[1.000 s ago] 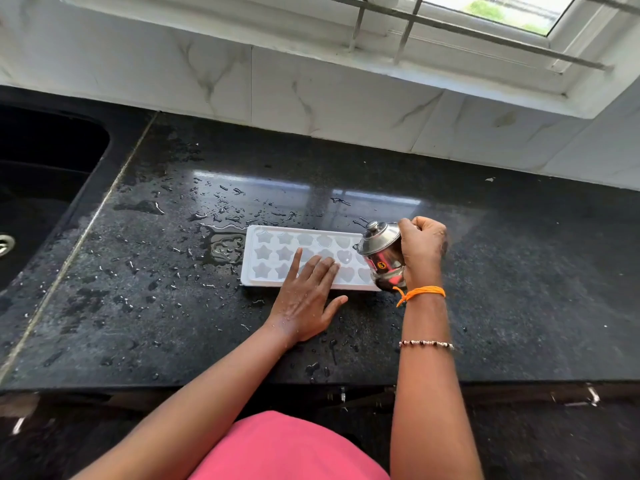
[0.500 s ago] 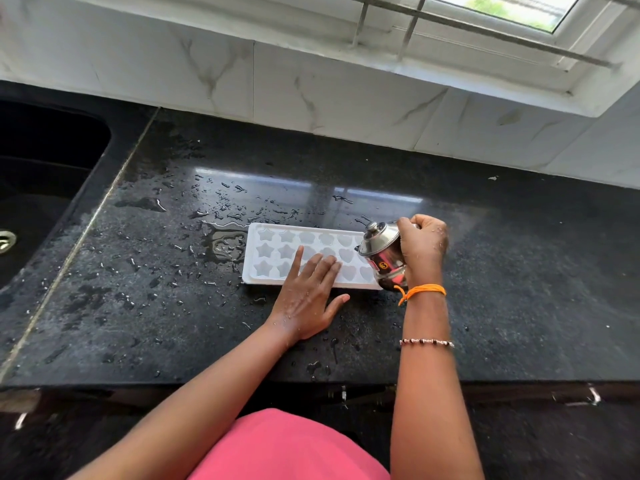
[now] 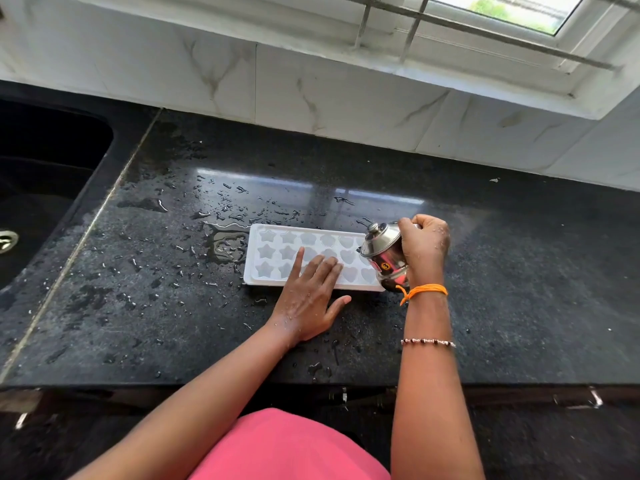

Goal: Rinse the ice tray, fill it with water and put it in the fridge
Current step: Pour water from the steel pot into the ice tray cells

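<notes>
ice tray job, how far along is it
Rinsing looks done: the countertop around the ice tray is splashed with water. Filling is in hand: the right hand grips a small steel pot tilted over the tray's right end, while the left hand rests flat on the tray. Whether the moulds hold water yet, I cannot tell. Left: finish filling and carry it to the fridge, which is not in view.

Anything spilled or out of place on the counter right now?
Yes. Water is spilled on the black counter: a puddle sits against the left end of the ice tray, with drops scattered behind and in front of it. The left hand lies flat on the tray; the right hand tips a steel pot over its right end.
</notes>
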{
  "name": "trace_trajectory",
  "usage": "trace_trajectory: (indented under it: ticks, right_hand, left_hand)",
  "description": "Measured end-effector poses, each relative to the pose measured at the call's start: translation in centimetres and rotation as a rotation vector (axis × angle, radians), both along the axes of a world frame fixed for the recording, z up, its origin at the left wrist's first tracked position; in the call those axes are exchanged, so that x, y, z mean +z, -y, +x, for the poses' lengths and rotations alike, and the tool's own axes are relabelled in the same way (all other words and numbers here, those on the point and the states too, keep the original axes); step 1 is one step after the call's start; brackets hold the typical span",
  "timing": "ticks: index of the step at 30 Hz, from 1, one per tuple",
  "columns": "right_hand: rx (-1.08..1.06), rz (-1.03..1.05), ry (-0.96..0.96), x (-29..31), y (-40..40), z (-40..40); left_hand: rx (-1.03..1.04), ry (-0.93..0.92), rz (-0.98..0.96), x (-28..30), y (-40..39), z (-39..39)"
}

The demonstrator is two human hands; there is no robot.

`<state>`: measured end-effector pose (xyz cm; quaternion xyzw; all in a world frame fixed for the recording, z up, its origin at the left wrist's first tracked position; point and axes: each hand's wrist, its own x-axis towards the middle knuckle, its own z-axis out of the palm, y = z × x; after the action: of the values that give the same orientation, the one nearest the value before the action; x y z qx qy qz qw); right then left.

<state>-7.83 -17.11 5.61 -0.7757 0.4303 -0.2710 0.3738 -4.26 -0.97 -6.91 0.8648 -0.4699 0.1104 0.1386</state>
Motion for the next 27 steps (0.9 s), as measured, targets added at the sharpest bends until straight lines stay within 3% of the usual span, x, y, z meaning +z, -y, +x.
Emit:
trace_trajectory:
  ticks: [27]
  right_hand:
    - [0.01,-0.031,0.02,-0.7,1.1,-0.2]
  left_hand:
    - [0.004,0.01,-0.003,0.1,0.0,0.0]
